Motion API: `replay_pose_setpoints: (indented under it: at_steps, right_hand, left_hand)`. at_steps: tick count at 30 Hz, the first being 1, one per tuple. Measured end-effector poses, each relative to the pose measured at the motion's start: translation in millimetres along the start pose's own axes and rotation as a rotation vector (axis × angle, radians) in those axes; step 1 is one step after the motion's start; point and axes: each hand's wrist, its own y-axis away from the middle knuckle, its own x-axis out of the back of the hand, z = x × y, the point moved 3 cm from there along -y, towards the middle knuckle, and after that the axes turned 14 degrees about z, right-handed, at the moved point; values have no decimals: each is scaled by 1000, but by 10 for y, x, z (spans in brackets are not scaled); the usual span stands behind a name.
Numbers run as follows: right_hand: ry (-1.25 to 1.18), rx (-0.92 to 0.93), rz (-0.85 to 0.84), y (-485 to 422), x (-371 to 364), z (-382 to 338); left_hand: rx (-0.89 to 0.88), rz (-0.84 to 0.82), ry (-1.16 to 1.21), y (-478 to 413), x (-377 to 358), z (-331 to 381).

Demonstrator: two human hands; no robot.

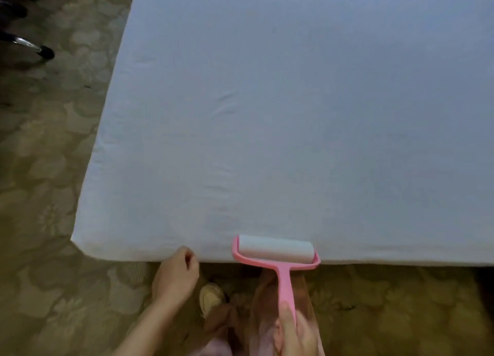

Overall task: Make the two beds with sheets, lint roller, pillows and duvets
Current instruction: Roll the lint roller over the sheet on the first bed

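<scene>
Head view: white sheet [294,101] lies spread and smooth; right hand [294,331] grips the pink lint roller [276,250] at its lower-centre edge, left hand [177,272] loosely curled, empty. Rolling and everything after likely remain.

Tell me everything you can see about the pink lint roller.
The lint roller has a pink plastic frame and a long, narrow pink handle, with a white cylindrical roll, seemingly paper, mounted crosswise in the frame. The roll rests on the white sheet at the bed's near edge, and the handle points back toward the person, out over the floor. The right hand grips the handle's lower end. Nothing else visibly touches it.
</scene>
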Motion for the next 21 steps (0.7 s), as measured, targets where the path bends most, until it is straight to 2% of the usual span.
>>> replay_pose_setpoints:
  at_steps: [5,9,14,21]
  right_hand:
    - [-135,-21,-103,-586,28,-487]
    - [-211,0,-74,-1147,159,-861]
    - [-229,-105,-24,-1791,755,-980]
    - [-227,-152,62,-2590,1442,-1167]
  left_hand:
    - [-90,-16,-31,26,-270,489]
    - [-176,-69,-62,83,-555,976]
    - [-279,-88,-77,163,-1029,1873]
    - [-409,-118,-20,300,-1630,3204]
